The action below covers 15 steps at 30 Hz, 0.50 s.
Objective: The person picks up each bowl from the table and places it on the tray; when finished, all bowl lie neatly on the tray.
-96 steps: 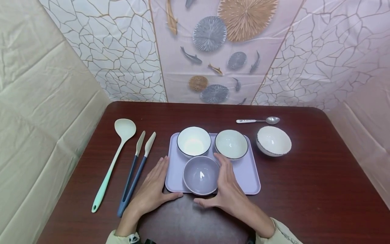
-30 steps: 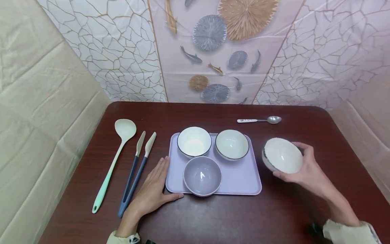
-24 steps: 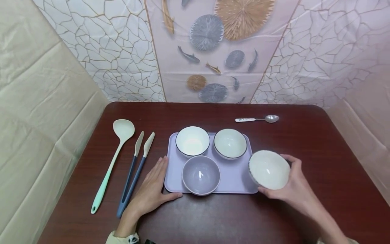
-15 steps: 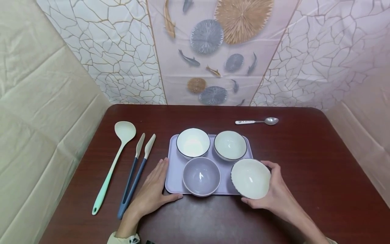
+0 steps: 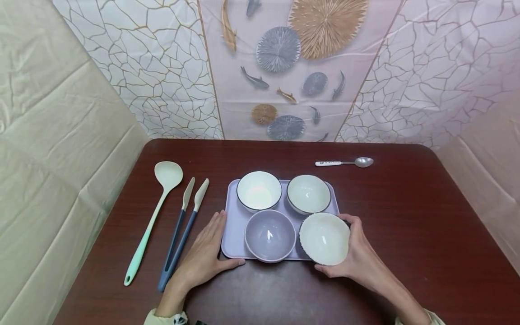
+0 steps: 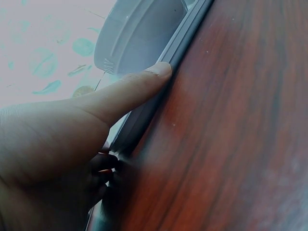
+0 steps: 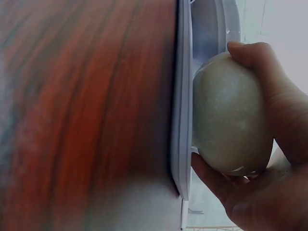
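My right hand grips a white bowl with a dark, uneven rim over the front right of a lilac tray. In the right wrist view, thumb and fingers curl round the sides of this bowl, whose base is right at the tray's surface. The fingers of my left hand lie straight along the tray's left edge; its thumb rests at the front edge. On the tray are a grey-purple bowl at the front and two dark-rimmed bowls behind, one white, one pale.
Left of the tray lie blue-handled tongs and a pale ladle with a mint-green handle. A spoon with a white handle lies behind the tray at the right. Patterned cloth hangs behind the dark wooden table.
My right hand left the grey-purple bowl, took hold of the white bowl at the right and carried it left onto the tray's front right. My left hand stayed in place.
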Tool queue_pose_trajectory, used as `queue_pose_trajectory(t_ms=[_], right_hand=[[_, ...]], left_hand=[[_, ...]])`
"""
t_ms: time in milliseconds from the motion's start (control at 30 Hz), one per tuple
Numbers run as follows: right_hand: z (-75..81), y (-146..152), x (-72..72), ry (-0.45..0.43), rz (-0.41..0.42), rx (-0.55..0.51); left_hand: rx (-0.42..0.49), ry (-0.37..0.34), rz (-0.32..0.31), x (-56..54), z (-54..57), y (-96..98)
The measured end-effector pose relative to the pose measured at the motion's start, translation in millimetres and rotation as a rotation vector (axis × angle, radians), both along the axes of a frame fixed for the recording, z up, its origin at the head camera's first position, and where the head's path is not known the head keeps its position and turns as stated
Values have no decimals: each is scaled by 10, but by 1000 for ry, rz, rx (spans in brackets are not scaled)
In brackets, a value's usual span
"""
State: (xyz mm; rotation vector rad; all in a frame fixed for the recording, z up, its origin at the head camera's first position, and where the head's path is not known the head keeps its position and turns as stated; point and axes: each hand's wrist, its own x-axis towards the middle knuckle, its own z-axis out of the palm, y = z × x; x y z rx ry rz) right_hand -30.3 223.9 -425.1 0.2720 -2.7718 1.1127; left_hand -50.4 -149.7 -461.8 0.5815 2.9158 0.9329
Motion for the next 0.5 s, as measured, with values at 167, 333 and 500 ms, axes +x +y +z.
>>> queue_pose_trajectory(t_ms=[167, 333, 500], right_hand=[[-30, 16, -9, 1, 16, -3], [-37, 36, -18, -3, 98, -47], [4, 37, -40, 41, 121, -78]], left_hand=[[2, 18, -5, -7, 6, 0], [-9, 24, -1, -7, 4, 0], [-16, 6, 0, -15, 0, -5]])
